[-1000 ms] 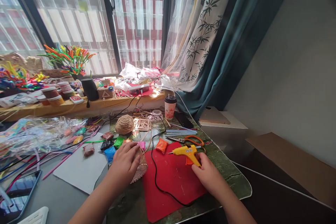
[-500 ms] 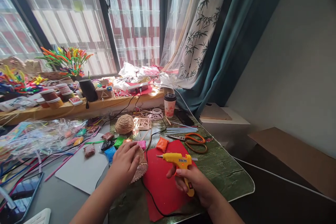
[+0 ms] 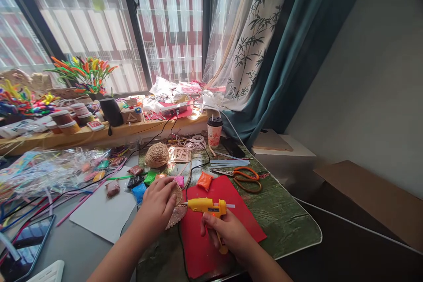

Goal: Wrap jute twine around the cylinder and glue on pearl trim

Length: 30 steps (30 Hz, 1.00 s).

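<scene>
My left hand (image 3: 156, 202) is closed over a small tan craft piece (image 3: 177, 217) with a twine-like round part and a pale scalloped rim; the fingers hide much of it. In my right hand (image 3: 228, 231) is a yellow hot glue gun (image 3: 204, 205) with a lit red light and a clear glue stick poking out of its back. The gun's metal nozzle points left, right at the craft piece; whether it touches cannot be made out. Beneath the gun lies a red sheet (image 3: 198, 257) on the table.
Orange-handled scissors (image 3: 246, 176), an orange packet (image 3: 205, 180), a ball of twine (image 3: 157, 155) and a paper cup (image 3: 214, 133) stand beyond my hands. A black cord (image 3: 181, 246) runs beside the red sheet. A white board (image 3: 102, 216) and a phone (image 3: 28, 246) lie left.
My right hand has moved the glue gun left and slightly down, bringing its nozzle up to the craft piece. The left hand has stayed in place.
</scene>
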Available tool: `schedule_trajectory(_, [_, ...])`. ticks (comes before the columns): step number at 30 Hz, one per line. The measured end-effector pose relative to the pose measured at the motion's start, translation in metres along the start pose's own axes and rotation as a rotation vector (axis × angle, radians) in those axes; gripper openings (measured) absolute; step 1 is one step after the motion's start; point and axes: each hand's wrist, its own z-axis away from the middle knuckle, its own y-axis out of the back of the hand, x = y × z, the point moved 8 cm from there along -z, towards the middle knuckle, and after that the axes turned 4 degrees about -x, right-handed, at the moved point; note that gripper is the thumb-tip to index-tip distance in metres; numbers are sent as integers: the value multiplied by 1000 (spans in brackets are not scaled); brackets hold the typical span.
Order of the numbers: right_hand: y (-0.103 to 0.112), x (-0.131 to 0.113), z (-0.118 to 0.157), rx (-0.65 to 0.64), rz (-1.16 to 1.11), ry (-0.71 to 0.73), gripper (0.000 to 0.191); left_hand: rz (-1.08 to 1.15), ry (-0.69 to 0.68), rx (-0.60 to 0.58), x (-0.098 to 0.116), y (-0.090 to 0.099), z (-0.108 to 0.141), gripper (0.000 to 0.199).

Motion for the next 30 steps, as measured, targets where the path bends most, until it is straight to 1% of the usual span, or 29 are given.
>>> schedule_trajectory(3, [-5, -1, -2, -12, 18, -17, 70, -6, -1, 10, 1, 1, 0, 42])
schedule_trajectory(11, [-5, 5, -5, -1, 87, -35, 71, -14, -31, 25, 2, 2, -1, 40])
schedule_trajectory(24, [3, 9, -4, 26, 73, -53, 68, -20, -10, 36, -1, -2, 0, 41])
schedule_trajectory(30, [7, 15, -4, 54, 83, -102, 68, -7, -18, 39, 0, -1, 1, 43])
